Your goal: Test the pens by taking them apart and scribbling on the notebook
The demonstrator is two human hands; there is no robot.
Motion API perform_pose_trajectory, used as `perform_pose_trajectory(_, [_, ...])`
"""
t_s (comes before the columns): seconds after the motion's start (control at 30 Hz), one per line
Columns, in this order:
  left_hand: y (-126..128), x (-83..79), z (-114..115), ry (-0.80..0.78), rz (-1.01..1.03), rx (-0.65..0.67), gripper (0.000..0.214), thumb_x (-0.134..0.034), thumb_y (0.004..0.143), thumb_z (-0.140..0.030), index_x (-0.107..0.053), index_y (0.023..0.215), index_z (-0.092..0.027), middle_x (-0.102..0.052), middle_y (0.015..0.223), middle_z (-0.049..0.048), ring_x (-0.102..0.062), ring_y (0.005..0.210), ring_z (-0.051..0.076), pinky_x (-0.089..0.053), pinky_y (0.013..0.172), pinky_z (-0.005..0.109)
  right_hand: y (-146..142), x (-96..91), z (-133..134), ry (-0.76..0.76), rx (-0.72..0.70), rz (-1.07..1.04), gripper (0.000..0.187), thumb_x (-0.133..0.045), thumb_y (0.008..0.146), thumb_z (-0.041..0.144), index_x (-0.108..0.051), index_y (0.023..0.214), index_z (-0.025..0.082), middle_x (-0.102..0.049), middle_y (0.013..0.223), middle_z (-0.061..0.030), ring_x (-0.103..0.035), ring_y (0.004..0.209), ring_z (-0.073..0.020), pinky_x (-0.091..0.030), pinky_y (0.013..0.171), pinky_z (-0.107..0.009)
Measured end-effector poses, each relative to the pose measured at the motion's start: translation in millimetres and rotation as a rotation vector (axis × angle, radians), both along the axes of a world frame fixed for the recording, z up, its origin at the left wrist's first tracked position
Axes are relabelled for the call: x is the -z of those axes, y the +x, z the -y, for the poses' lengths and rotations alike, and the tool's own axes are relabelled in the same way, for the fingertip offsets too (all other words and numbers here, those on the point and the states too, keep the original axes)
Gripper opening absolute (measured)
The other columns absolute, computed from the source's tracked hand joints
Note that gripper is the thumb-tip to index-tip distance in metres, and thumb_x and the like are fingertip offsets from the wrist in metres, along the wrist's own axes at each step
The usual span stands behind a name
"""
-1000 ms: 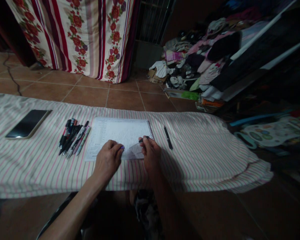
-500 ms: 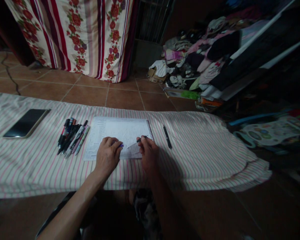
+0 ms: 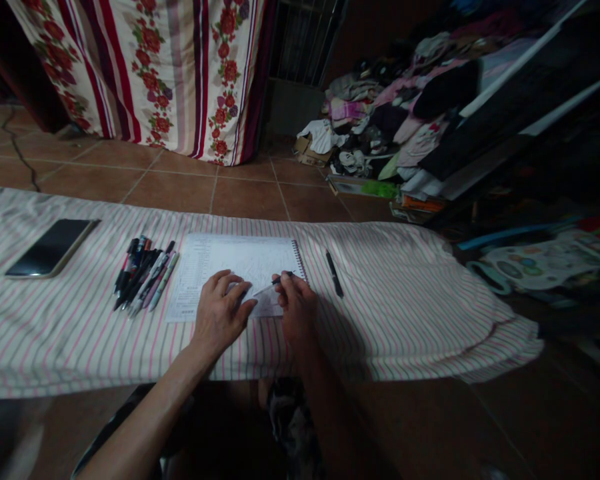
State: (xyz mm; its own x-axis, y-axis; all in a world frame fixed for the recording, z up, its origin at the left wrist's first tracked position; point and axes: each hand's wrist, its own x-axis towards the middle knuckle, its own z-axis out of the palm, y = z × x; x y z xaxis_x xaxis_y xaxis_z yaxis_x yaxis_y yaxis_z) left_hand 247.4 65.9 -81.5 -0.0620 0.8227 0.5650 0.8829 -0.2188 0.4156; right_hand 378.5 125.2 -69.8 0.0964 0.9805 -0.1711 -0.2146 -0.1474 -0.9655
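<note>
My right hand [image 3: 298, 301] is closed around a slim pen [image 3: 266, 289], dark at its upper end and pale towards the lower left. It is held over the right part of a spiral notebook [image 3: 230, 250] with writing or print on its pages. My left hand [image 3: 225, 303] hovers over or rests on the page, thumb and fingers apart, close to the pen's lower end. A small dark bit shows by its fingertips, too unclear to name. To the right of the notebook lies a black pen [image 3: 334, 273]. Several pens and markers [image 3: 145, 273] lie bunched at the left.
A phone [image 3: 53, 248] lies at the far left of the striped cloth [image 3: 405, 307] covering the table. Beyond are a tiled floor [image 3: 245, 197], a flowered curtain [image 3: 180, 80] and a heap of clothes [image 3: 395, 113]. A patterned board-like item [image 3: 545, 260] stands at the right.
My left hand has opened, its thumb moving away from the fingers, and the purple piece it pinched no longer shows clearly. My right hand keeps the pen in nearly the same place.
</note>
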Motion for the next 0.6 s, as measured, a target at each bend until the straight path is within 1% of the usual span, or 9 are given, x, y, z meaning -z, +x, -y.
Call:
perform_pose_trajectory(0.07, [3.8, -0.3, 0.0, 0.010, 0.020, 0.002, 0.022, -0.056, 0.079, -0.031, -0.062, 0.098, -0.021, -0.060, 0.101, 0.0074, -0.044, 0.111, 0.026, -0.039, 0.093, 0.045, -0.1, -0.5, 1.0, -0.004, -0.016, 0.006, 0.025, -0.061, 0.069, 0.038, -0.064, 0.075, 0.014, -0.058, 0.058, 0.0023, -0.039, 0.040, -0.0036, -0.028, 0.036, -0.017])
perform_pose_trajectory(0.17, [8.8, -0.6, -1.1, 0.024, 0.059, -0.011, 0.019, -0.056, 0.079, -0.029, -0.063, 0.095, -0.023, -0.061, 0.101, 0.0069, -0.045, 0.111, 0.026, -0.039, 0.093, 0.046, 0.0, -1.0, 3.2, 0.030, -0.050, 0.005, 0.025, -0.061, 0.071, 0.039, -0.064, 0.074, 0.014, -0.058, 0.058, 0.0018, -0.041, 0.042, -0.0043, -0.030, 0.039, -0.018])
perform_pose_trajectory(0.33, [12.3, -0.9, -3.1, 0.041, 0.110, -0.019, 0.011, -0.055, 0.080, -0.024, -0.065, 0.083, -0.021, -0.064, 0.096, 0.0053, -0.048, 0.109, 0.025, -0.041, 0.091, 0.046, -0.9, -1.0, 5.4, 0.043, -0.090, -0.024, 0.026, -0.062, 0.070, 0.039, -0.064, 0.074, 0.014, -0.059, 0.060, 0.0002, -0.041, 0.042, -0.0044, -0.029, 0.038, -0.017])
perform_pose_trajectory(0.47, [13.6, -1.0, -2.6, 0.034, 0.148, -0.029, 0.012, -0.053, 0.080, -0.022, -0.065, 0.078, -0.020, -0.065, 0.092, 0.0052, -0.049, 0.106, 0.024, -0.041, 0.091, 0.044, -1.7, 0.0, 5.1, 0.046, -0.098, -0.015, 0.027, -0.061, 0.071, 0.040, -0.064, 0.075, 0.013, -0.059, 0.059, 0.0000, -0.041, 0.042, -0.0047, -0.029, 0.037, -0.017])
perform_pose_trajectory(0.6, [15.1, -0.4, -1.4, 0.022, 0.171, -0.031, 0.013, -0.053, 0.080, -0.022, -0.066, 0.078, -0.020, -0.065, 0.090, 0.0045, -0.049, 0.106, 0.024, -0.041, 0.090, 0.042, -1.4, 1.3, 5.0, 0.064, -0.085, 0.005, 0.028, -0.061, 0.071, 0.040, -0.065, 0.075, 0.013, -0.060, 0.060, -0.0008, -0.041, 0.042, -0.0043, -0.030, 0.036, -0.017])
